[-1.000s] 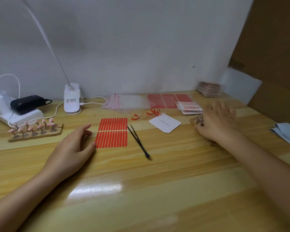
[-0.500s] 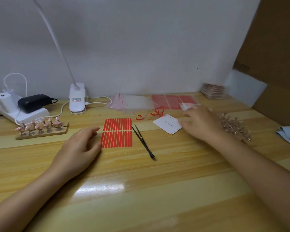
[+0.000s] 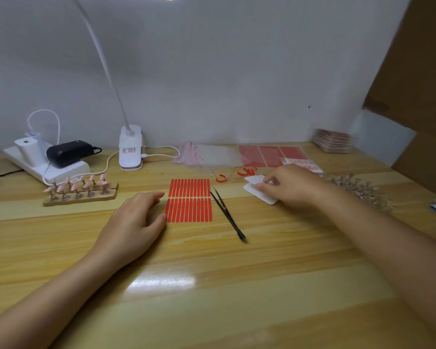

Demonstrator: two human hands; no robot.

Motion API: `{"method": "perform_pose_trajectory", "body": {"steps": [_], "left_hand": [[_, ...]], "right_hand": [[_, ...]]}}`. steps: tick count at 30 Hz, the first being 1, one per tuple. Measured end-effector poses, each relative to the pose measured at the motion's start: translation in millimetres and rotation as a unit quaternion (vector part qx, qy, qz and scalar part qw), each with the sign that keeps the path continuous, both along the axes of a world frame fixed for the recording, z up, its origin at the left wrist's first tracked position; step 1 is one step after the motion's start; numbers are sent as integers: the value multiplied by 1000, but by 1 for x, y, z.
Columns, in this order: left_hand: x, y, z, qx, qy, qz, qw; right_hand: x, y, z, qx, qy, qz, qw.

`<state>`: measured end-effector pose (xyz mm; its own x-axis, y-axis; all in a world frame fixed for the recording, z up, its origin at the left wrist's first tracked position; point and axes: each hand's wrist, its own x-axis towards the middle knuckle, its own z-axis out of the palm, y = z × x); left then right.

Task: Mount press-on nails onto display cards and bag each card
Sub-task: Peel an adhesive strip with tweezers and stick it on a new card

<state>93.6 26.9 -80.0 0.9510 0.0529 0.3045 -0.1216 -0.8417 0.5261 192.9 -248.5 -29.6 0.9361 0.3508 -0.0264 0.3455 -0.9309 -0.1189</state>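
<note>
Nails (image 3: 76, 185) beyond the flat, relaxed left hand (image 3: 134, 225) remain unmounted on stands, while the right hand (image 3: 287, 187) pinches a blank card (image 3: 261, 195); bagging not begun.

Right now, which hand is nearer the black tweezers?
Right, narrowly. The right hand pinches the white display card just right of the tweezers; the left hand rests left of the red adhesive strips, which lie between.
</note>
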Motion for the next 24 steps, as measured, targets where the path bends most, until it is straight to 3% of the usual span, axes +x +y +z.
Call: {"method": "perform_pose_trajectory", "body": {"steps": [5, 8, 11, 15, 18, 20, 24], "left_hand": [[-1, 3, 0, 2, -1, 1, 1000], [-1, 3, 0, 4, 0, 0, 1000], [-2, 3, 0, 4, 2, -1, 1000], [-1, 3, 0, 7, 0, -2, 1000], [-2, 3, 0, 15, 0, -4, 1000], [-2, 3, 0, 22, -2, -6, 1000], [2, 4, -1, 17, 7, -3, 1000]], "right_hand": [[1, 1, 15, -150, -163, 81, 972], [2, 0, 15, -184, -241, 93, 948], [0, -5, 15, -124, -300, 99, 941], [-6, 1, 18, 48, -372, 99, 922], [-14, 20, 19, 168, -376, 65, 909], [-27, 38, 16, 232, -375, 102, 892], [-59, 71, 1, 194, -455, 248, 833]]}}
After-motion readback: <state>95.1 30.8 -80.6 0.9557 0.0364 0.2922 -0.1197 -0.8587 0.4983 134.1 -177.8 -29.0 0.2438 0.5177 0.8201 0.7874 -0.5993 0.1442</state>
